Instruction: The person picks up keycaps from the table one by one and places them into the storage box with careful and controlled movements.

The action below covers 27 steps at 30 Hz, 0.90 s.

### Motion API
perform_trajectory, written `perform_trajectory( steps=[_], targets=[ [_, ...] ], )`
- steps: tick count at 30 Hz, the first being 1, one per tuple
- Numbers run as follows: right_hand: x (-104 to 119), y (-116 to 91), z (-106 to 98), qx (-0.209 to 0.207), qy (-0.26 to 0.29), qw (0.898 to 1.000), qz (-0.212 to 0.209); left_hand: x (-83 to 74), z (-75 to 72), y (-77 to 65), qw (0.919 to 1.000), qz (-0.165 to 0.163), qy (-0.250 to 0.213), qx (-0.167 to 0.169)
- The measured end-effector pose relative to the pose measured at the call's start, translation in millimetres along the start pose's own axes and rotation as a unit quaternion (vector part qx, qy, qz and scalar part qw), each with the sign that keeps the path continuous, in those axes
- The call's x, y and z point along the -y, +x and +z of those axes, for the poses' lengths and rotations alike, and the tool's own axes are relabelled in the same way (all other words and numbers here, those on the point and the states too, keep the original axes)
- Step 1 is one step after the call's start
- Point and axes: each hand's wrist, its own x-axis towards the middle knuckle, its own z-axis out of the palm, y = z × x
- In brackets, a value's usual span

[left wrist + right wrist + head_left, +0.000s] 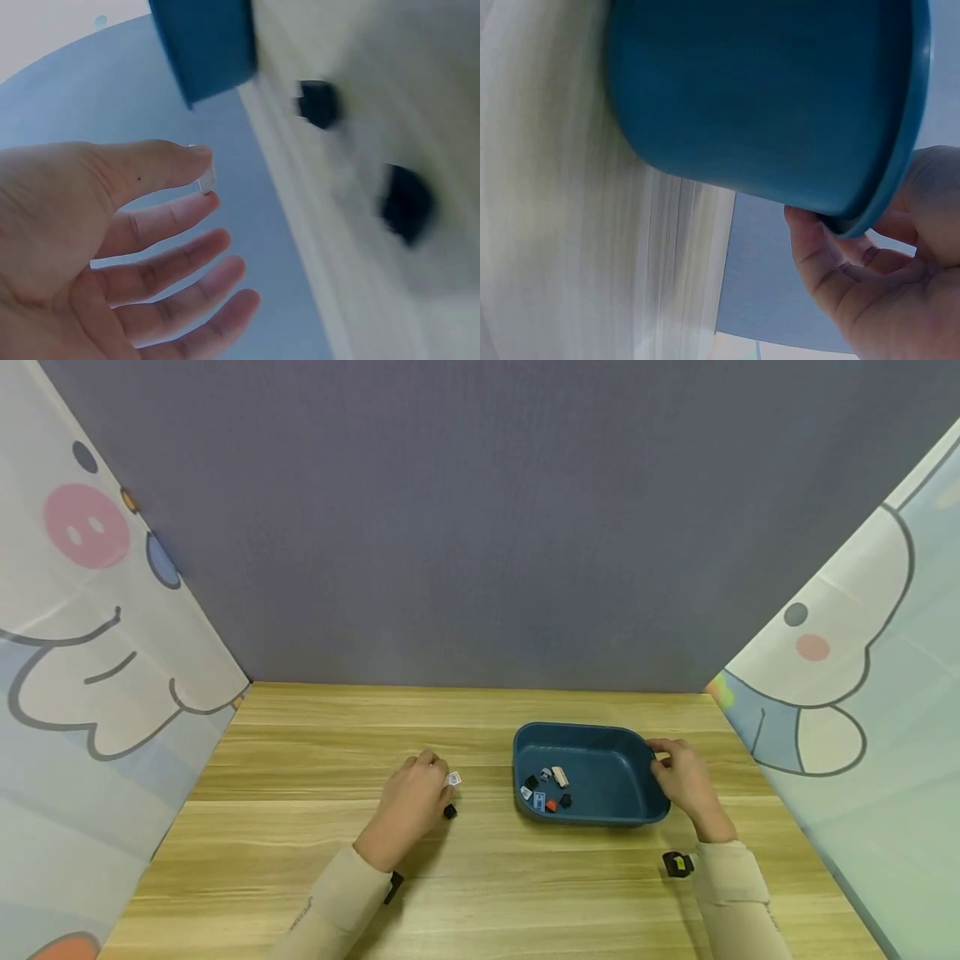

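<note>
My left hand (414,797) pinches a small white piece with a printed mark (453,778) between thumb and index finger. The left wrist view shows this white piece (207,178) edge-on, with the other fingers (202,270) spread. Close to that hand a small black piece (450,811) lies on the table, and the left wrist view shows two dark pieces, one of them farther off (319,103). My right hand (684,781) grips the right rim of a blue plastic basin (615,818). The right wrist view shows fingers (817,255) under the rim and the basin's wall (765,105).
Several small pieces lie in the left part of the basin: a beige block (559,777), a red piece (551,805), black ones and printed ones. The wooden table (315,727) ends at a grey panel (480,527) behind, with cartoon-printed sheets at both sides.
</note>
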Motion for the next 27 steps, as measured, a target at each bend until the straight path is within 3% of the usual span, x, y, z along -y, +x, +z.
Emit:
perform_trajectory(
  steps=[11,19,23,27],
  targets=[
    [4,0,0,-0.001,-0.001,1.0,0.001,-34.0,-11.3,38.7,0.9988,0.047,0.002,0.015],
    [3,0,0,-0.003,0.002,1.0,0.003,-64.6,-4.3,62.3,0.9953,0.084,0.017,0.044],
    [2,0,0,-0.004,-0.003,1.0,0.004,-82.4,-0.6,69.8,0.9921,0.1,0.016,0.074],
    [1,0,1,-0.002,-0.004,1.0,0.006,-95.2,2.7,75.0,0.9892,0.117,0.026,0.085]
  ],
)
